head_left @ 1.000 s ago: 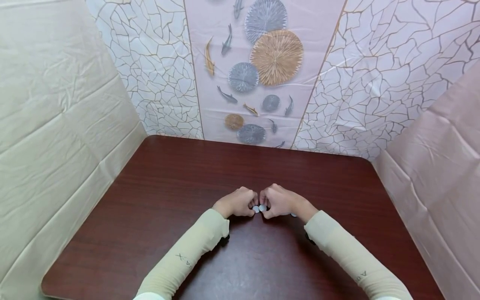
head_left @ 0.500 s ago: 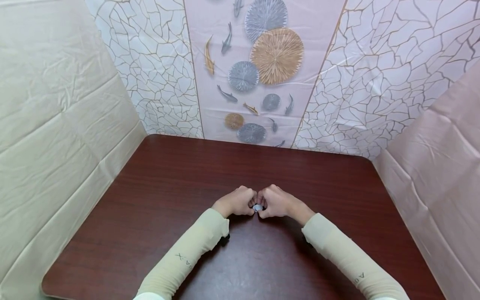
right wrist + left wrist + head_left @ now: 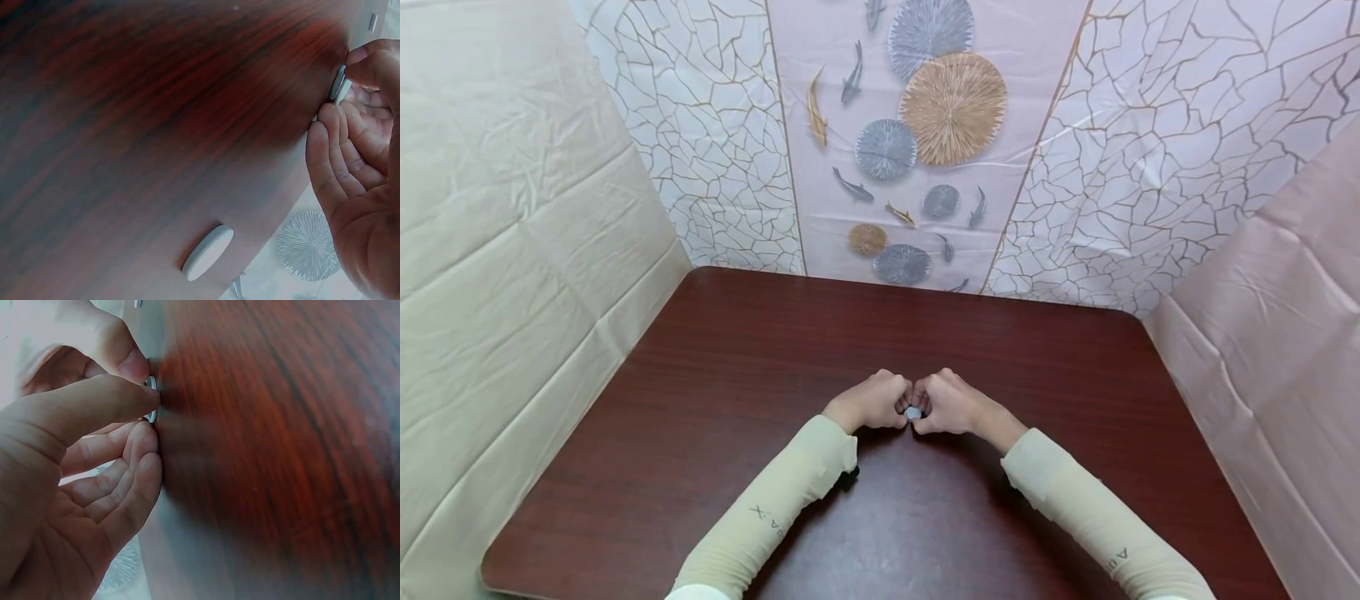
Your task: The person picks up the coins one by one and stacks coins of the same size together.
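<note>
Two small, flat white discs (image 3: 913,413) overlap between my hands at the middle of the table, one laid over the other in the head view. My left hand (image 3: 874,401) pinches one disc (image 3: 152,415) from the left, thumb and index fingertips right at its edge. From the right, my right hand (image 3: 957,403) grips the upper white disc (image 3: 344,91) between thumb and fingers. Both hands stay low over the wood, knuckles nearly meeting. In the left wrist view, the thumbs cover much of the discs.
Another white disc (image 3: 208,252) lies flat on the table beyond the right hand; the right arm hides it in the head view. A further pale piece (image 3: 373,22) shows at the far side. Fabric walls surround the dark brown table (image 3: 760,333).
My right hand has moved left, bringing its disc from beside the left hand's disc to over it. The left hand has barely moved.
</note>
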{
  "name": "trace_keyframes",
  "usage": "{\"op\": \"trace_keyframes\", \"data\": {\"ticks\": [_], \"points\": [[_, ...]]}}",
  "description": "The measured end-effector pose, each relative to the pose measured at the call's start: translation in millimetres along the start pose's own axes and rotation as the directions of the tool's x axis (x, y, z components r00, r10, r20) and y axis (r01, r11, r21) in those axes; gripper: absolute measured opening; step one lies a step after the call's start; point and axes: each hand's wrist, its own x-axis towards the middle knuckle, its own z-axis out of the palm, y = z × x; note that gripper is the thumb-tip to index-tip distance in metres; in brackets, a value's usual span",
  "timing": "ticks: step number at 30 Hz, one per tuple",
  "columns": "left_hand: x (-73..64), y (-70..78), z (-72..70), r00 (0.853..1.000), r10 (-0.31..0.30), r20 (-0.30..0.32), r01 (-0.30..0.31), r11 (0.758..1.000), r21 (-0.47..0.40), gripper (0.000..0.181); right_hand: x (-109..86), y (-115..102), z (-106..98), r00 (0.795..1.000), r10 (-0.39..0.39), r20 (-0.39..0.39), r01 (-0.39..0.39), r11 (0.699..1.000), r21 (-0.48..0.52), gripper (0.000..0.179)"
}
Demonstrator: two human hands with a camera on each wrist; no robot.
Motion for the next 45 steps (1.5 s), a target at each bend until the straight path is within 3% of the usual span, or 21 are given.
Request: {"op": "trace_keyframes", "data": {"ticks": [20, 45], "points": [[-1.8, -0.4, 0.8, 1.0, 0.005, 0.01, -0.005, 1.0, 0.016, 0.015, 0.8, -0.5, 0.0, 0.999, 0.036, 0.021, -0.036, 0.999, 0.004, 0.021], [-2.5, -0.6, -1.0, 0.999, 0.028, -0.019, -0.027, 0.999, 0.04, 0.017, -2.4, 0.9, -2.6, 0.999, 0.011, 0.04, -0.013, 0.999, 0.046, 0.021]]}}
